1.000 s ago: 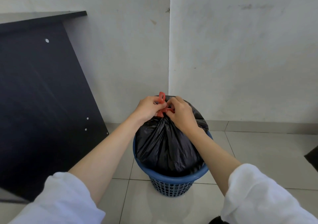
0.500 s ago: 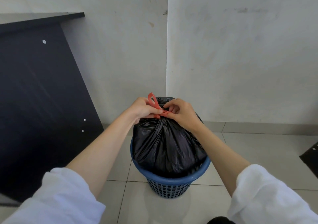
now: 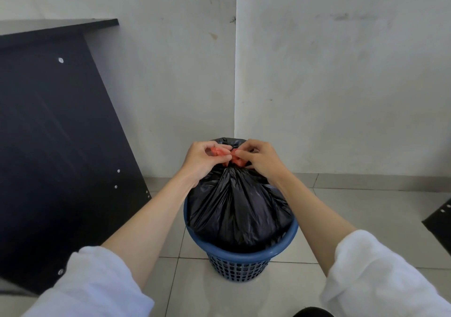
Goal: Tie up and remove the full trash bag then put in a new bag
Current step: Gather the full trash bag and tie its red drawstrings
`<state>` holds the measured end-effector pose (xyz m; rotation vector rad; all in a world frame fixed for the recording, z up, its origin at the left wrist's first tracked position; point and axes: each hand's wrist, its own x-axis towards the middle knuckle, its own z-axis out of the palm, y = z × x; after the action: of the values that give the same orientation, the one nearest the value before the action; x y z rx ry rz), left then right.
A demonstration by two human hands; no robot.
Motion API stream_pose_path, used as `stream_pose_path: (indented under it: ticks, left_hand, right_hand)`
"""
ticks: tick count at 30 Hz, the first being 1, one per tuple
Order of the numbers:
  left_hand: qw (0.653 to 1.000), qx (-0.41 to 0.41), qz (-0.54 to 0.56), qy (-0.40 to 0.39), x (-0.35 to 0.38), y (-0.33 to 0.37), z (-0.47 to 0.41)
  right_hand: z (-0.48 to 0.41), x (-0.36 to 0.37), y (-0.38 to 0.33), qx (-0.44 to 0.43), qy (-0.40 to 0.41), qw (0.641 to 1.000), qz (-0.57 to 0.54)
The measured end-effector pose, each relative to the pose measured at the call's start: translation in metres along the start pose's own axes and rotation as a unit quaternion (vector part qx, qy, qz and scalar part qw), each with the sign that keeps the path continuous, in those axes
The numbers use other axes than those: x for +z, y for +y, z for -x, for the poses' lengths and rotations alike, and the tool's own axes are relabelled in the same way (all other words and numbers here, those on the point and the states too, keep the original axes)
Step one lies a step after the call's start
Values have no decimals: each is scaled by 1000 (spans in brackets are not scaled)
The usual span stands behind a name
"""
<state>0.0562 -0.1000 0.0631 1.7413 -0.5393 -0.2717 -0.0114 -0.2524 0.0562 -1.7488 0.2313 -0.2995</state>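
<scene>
Fingers (image 3: pixel 245 149) on both hands are curled tight and pinch the red ties (image 3: pixel 216 151) at the bag neck. No open gap, and each hand has 1 tie end. Can't tell if a knot is formed, since the fingers cover it.

Near to far:
- 2 white sleeves (image 3: pixel 92 285) at the bottom edge, forearms running up and inward.
- Blue basket (image 3: pixel 244 254) on the floor tiles (image 3: pixel 366 219), between the forearms.
- Black bag (image 3: pixel 234 207) sits in the basket, full and gathered up to a neck, long axis roughly vertical.
- The neck is right under the fingertips, and the ties run left-right between the 2 hands.
- Left hand (image 3: pixel 199 162) and right hand (image 3: pixel 262 162) sit level on opposite sides of the ties, about equally near.
- Wall (image 3: pixel 341 73) corner behind.
- Dark panel (image 3: pixel 61 146) off to the left, apart from the basket.

Read: tying step, mid-knot.

Next move is likely a pull outward along the tie line to cinch, then a lift straight up along the bag axis.

Risks: the film could tear at the neck under a hard pull, and the basket may rise with the bag.
</scene>
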Motion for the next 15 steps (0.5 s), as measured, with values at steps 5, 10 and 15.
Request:
stream_pose_path:
  ticks: [5,10,15]
  left_hand:
    - [994,0,-94,-50,-11,-4,-3]
    - [978,29,-171,-119,-22,-3,-1]
    - [964,40,-196,-173,-26,1,0]
  right_hand:
    - [4,-10,-4,58,36,989,-132]
    - [13,-14,-5,62,42,983,-167]
    - [10,-11,-6,101,131,960,-227]
